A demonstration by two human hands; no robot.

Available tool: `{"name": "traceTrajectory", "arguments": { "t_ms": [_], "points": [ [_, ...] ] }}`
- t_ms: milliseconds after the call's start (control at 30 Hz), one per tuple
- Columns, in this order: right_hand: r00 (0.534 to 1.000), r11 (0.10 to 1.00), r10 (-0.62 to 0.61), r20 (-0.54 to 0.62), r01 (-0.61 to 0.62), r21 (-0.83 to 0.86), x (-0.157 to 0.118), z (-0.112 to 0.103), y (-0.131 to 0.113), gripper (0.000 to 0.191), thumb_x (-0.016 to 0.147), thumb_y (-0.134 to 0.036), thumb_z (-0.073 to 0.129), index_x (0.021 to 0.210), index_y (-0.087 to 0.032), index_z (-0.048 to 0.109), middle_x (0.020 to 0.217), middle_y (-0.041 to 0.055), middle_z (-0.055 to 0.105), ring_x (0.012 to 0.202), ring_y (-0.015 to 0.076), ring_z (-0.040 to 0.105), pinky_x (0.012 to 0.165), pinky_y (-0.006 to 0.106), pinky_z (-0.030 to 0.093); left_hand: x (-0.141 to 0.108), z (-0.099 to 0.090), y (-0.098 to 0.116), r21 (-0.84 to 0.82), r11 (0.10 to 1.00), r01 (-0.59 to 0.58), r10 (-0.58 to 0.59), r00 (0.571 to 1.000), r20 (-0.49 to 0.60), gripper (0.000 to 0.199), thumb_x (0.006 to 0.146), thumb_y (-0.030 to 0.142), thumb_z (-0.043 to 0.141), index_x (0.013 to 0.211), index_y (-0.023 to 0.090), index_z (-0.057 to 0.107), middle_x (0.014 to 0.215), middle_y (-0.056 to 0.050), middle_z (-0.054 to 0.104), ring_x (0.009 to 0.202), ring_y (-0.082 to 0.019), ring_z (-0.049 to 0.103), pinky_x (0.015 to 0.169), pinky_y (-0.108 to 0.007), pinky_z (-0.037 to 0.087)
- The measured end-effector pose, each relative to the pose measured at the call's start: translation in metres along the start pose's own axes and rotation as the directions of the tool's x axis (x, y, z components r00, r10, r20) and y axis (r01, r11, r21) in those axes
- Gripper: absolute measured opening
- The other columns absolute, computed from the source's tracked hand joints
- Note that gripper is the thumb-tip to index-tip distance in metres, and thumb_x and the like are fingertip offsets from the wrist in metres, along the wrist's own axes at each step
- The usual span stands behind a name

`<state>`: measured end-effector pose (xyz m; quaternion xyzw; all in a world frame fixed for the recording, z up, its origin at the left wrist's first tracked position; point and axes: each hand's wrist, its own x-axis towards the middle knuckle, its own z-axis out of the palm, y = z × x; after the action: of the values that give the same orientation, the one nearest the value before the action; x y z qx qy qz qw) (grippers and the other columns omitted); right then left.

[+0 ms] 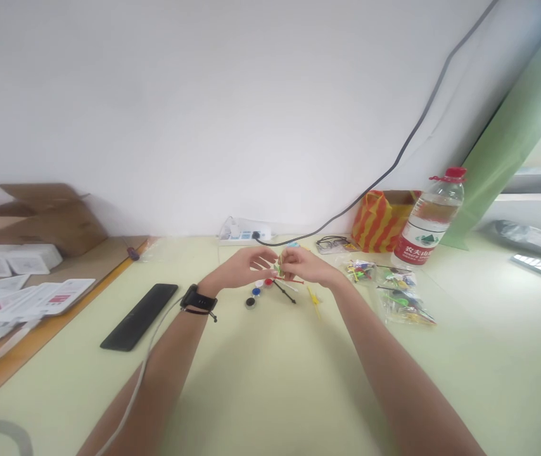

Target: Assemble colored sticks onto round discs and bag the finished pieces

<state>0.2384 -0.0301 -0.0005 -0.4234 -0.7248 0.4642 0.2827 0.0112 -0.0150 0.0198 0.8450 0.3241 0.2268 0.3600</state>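
Note:
My right hand point(305, 265) pinches a small green plastic piece point(278, 270), with a thin yellowish part rising from it. Beside it, my left hand point(242, 268) has its fingers apart and curved, the fingertips close to the piece; whether they touch it I cannot tell. Under the hands lie a thin black stick point(284, 292) with knobs and a red stick point(295, 280), partly covered. A yellow plastic stick point(315, 300) lies just to the right. Small round pots stand near the left hand: a black one point(250, 303), a blue one point(256, 292) and a red one point(268, 283).
Bags of coloured plastic parts point(406, 297) lie to the right, before a large water bottle point(429, 218) and a striped bag point(384, 218). A black phone-like slab point(140, 316) lies left. Behind stands a power strip point(244, 235) with a cable. Cardboard boxes point(56, 215) and cards fill the far left.

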Motion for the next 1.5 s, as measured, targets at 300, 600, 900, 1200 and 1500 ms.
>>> {"name": "traceTrajectory", "arguments": {
  "t_ms": [300,600,900,1200,1500],
  "points": [
    [0.991,0.959,-0.034,-0.133,-0.005,-0.283,0.005,0.013,0.000,0.014,0.093,-0.026,0.043,0.097,-0.021,0.055,0.092,0.0007,0.064,0.080,0.0142,0.059,0.067,0.023,0.044,0.003,0.011,0.007,0.013,1.000,-0.017,0.017,0.999,-0.042,0.016,0.083,0.027,0.067,0.095,0.017,0.071,0.085,-0.006,0.075,0.078,-0.019,0.071,0.075,-0.030,0.057],
    [0.984,0.831,0.175,-0.036,-0.167,-0.531,0.003,0.004,0.022,0.017,0.079,-0.020,0.068,0.096,-0.017,0.071,0.094,0.0071,0.071,0.080,0.0189,0.062,0.064,0.025,0.041,0.004,0.026,-0.014,0.204,0.976,0.078,-0.117,0.976,0.185,0.019,0.067,0.033,0.079,0.077,0.019,0.070,0.080,-0.004,0.072,0.073,-0.020,0.066,0.063,-0.028,0.048],
    [0.930,0.707,0.351,-0.109,-0.339,-0.621,-0.012,-0.016,0.006,0.026,0.072,-0.035,0.080,0.088,-0.020,0.066,0.106,0.0082,0.071,0.091,0.0233,0.068,0.067,0.027,0.047,-0.008,-0.014,-0.029,0.286,0.957,0.052,-0.130,0.957,0.260,0.055,0.060,0.045,0.088,0.110,0.028,0.073,0.115,-0.002,0.070,0.102,-0.024,0.062,0.086,-0.030,0.045],
    [0.793,0.644,0.609,0.007,-0.489,-0.588,-0.021,-0.021,0.006,0.023,0.059,-0.011,0.077,0.073,-0.018,0.060,0.065,0.0039,0.071,0.066,0.0241,0.072,0.059,0.030,0.052,-0.010,-0.015,-0.051,0.341,0.917,0.208,-0.290,0.934,0.210,0.068,0.057,0.058,0.088,0.116,0.029,0.072,0.114,-0.005,0.068,0.099,-0.025,0.062,0.079,-0.029,0.048],
    [0.851,0.723,0.522,0.053,-0.409,-0.556,-0.023,-0.034,0.012,0.030,0.057,-0.001,0.062,0.081,-0.018,0.067,0.074,0.0052,0.073,0.068,0.0229,0.072,0.057,0.026,0.049,-0.002,0.008,-0.037,0.343,0.932,0.119,-0.177,0.974,0.144,0.071,0.063,0.054,0.085,0.126,0.030,0.065,0.121,-0.005,0.067,0.110,-0.026,0.061,0.088,-0.030,0.047]
  ]
}}
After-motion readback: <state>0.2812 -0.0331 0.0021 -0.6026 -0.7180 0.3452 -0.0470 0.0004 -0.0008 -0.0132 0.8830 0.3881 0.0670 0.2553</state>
